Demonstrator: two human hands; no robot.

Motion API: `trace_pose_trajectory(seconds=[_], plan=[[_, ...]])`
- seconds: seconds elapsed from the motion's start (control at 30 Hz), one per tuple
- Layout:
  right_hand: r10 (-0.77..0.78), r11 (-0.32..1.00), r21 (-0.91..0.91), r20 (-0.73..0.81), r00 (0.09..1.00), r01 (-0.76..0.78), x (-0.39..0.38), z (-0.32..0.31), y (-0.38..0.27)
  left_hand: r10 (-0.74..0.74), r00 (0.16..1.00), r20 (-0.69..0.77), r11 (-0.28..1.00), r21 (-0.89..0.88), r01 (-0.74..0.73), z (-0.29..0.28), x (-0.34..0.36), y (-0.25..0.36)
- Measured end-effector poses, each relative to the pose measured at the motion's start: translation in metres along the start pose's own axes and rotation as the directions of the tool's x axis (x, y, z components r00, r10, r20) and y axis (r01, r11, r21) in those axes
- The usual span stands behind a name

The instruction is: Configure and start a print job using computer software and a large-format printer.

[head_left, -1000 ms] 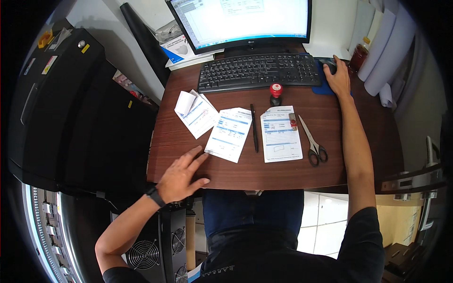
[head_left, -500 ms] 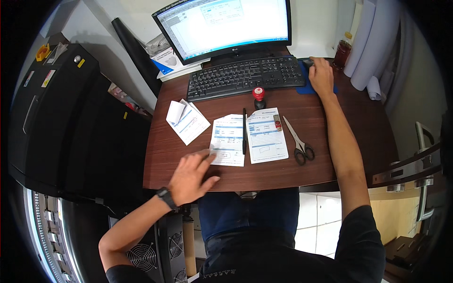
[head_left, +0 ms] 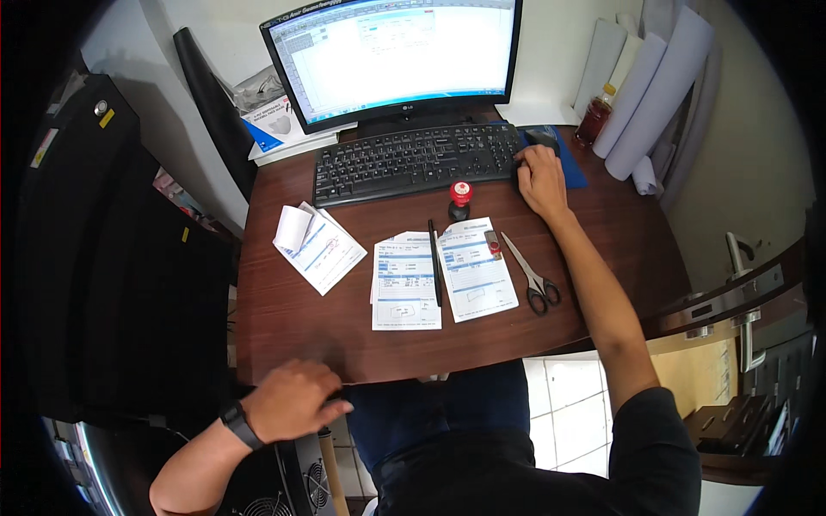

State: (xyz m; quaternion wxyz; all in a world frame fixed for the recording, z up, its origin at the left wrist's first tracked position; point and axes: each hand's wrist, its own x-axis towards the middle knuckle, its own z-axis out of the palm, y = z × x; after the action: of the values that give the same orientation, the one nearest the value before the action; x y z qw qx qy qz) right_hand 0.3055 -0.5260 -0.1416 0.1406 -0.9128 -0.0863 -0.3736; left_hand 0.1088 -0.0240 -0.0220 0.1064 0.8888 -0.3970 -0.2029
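My right hand [head_left: 542, 182] is at the right end of the black keyboard [head_left: 404, 163], fingers loosely bent and holding nothing. Just beyond it a dark mouse [head_left: 542, 138] rests on a blue mouse pad [head_left: 575, 176]. At the desk's front left edge is my left hand [head_left: 292, 402], fingers bent, thumb apart, nothing in it. Two filled-in paper forms, a left one [head_left: 406, 292] and a right one [head_left: 478, 279], lie mid-desk with a black pen [head_left: 435, 267] between them. A small red and grey object [head_left: 493, 246] sits on the right form, beside black-handled scissors [head_left: 532, 275].
A red-topped stamp [head_left: 461, 199] stands before the keyboard. Folded papers [head_left: 323, 251] lie to the left. Behind are a lit monitor [head_left: 396, 64], a bottle of dark red liquid [head_left: 595, 116] and white paper rolls [head_left: 658, 95]. A large black machine [head_left: 112, 258] flanks the desk.
My right hand has come off the mouse to the keyboard's right end. My left hand has drawn back from the left form to the desk's front edge. The view has shifted.
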Motion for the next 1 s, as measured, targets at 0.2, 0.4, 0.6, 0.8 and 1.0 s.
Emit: trace_pose_trajectory(seconds=[0.2, 0.4, 0.6, 0.8, 1.0], plan=[[-0.012, 1.000, 0.018, -0.007, 1.000, 0.012, 0.003, 0.002, -0.010, 0.214, 0.957, 0.197, 0.977, -0.064, -0.206, 0.003, -0.020, 0.014], [-0.004, 1.000, -0.005, 0.090, 0.996, 0.004, 0.005, 0.003, -0.010, 0.147, 0.983, 0.111, 0.988, 0.029, -0.151, -0.005, -0.023, 0.003], [-0.039, 0.999, 0.016, 0.041, 0.998, 0.039, 0.008, 0.002, -0.019, 0.117, 0.981, 0.155, 0.991, 0.040, -0.125, -0.004, -0.020, -0.001], [-0.133, 0.989, -0.045, 0.154, 0.979, 0.141, 0.008, 0.003, -0.021, 0.079, 0.987, 0.137, 0.995, 0.056, -0.087, -0.005, -0.016, -0.004], [-0.085, 0.996, 0.004, -0.021, 0.996, 0.085, 0.013, -0.002, -0.025, 0.008, 0.994, 0.111, 0.999, 0.032, -0.012, -0.006, -0.012, -0.009]])
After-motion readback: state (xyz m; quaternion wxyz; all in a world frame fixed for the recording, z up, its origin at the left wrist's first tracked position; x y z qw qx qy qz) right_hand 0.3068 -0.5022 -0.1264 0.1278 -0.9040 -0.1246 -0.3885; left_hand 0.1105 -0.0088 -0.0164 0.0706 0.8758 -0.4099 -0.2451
